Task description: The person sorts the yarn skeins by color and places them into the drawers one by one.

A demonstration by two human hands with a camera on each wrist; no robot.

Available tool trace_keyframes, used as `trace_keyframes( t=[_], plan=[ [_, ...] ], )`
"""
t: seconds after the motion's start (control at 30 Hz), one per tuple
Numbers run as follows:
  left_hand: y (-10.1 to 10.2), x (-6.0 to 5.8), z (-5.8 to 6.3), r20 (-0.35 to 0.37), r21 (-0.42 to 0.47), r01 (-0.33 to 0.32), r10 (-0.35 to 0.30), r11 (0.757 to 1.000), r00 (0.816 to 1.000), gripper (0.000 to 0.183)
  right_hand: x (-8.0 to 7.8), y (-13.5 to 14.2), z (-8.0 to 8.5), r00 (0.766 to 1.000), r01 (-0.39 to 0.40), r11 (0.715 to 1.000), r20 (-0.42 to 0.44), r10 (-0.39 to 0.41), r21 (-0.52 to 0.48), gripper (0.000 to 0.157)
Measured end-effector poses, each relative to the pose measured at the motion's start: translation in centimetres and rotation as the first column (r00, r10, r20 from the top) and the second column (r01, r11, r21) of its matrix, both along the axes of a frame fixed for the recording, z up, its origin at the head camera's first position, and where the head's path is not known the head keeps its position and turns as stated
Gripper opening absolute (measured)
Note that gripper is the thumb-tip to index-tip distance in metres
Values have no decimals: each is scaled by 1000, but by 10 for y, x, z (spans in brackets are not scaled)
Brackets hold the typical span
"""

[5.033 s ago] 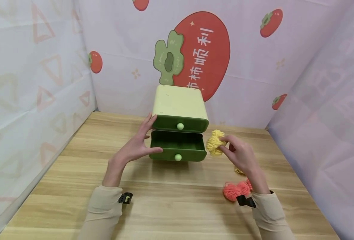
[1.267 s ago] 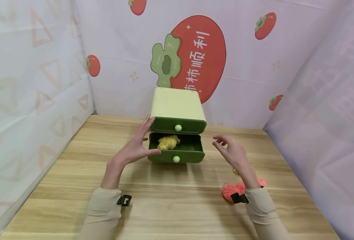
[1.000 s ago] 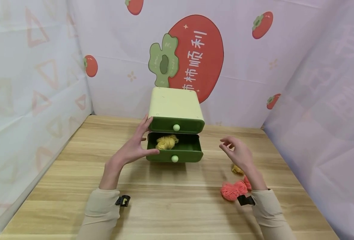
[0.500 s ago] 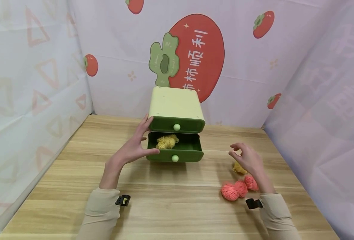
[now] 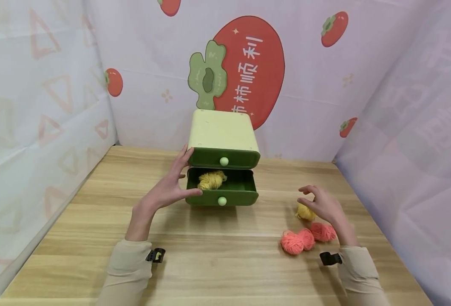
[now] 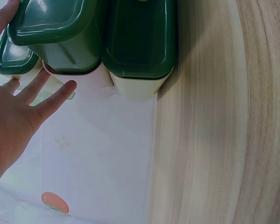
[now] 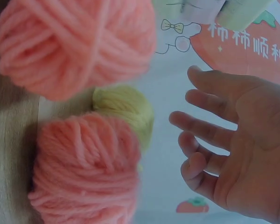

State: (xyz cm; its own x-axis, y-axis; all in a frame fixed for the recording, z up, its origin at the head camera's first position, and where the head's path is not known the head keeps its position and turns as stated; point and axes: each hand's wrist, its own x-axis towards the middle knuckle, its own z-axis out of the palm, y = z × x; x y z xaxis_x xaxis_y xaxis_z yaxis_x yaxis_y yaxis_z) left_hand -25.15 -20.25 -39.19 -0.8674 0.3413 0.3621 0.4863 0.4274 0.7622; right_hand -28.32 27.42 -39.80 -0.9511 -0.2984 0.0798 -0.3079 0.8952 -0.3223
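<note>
A small cream desktop drawer cabinet [image 5: 224, 129] with green drawers stands near the back wall. Its middle drawer [image 5: 206, 198] is pulled out, and a yellow yarn ball [image 5: 211, 180] lies in that drawer's left half. My left hand [image 5: 165, 189] has its fingers spread along the cabinet's left side, its thumb at the pulled-out drawer's front. Over on the right, my right hand [image 5: 324, 205] hovers with loosely bent fingers and holds nothing. Just below it, partly covered in the head view, is a second yellow yarn ball [image 5: 304, 212]. Coral yarn [image 5: 292, 242] lies nearer on the table.
Another coral yarn ball [image 5: 323, 232] sits beside the first coral yarn. Low in the left wrist view, the cabinet's bottom drawer [image 6: 141, 37] is shut. The wooden table [image 5: 210, 263] is bounded by printed cloth walls at the back, left and right.
The yellow yarn ball my right hand pinched five seconds ago now lies in the drawer. My right hand has since moved right and down towards the other yarn; my left hand stays at the cabinet.
</note>
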Motion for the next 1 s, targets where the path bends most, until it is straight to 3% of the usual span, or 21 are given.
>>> trace_keyframes(
  t=[0.4, 0.73, 1.0],
  plan=[
    [-2, 2, 1, -2, 5, -8, 8, 1000, 1000, 117, -7, 8, 2, 1000, 4, 1000, -4, -4, 5, 43],
    [0, 1, 0, 1, -6, -8, 8, 1000, 1000, 117, -3, 12, -7, 999, 44, 999, 24, -44, 20, 43],
    [0, -1, 0, -9, -12, -4, 4, 1000, 1000, 116, 0, 13, -7, 1000, 24, 1000, 9, -24, -10, 44]
  ],
)
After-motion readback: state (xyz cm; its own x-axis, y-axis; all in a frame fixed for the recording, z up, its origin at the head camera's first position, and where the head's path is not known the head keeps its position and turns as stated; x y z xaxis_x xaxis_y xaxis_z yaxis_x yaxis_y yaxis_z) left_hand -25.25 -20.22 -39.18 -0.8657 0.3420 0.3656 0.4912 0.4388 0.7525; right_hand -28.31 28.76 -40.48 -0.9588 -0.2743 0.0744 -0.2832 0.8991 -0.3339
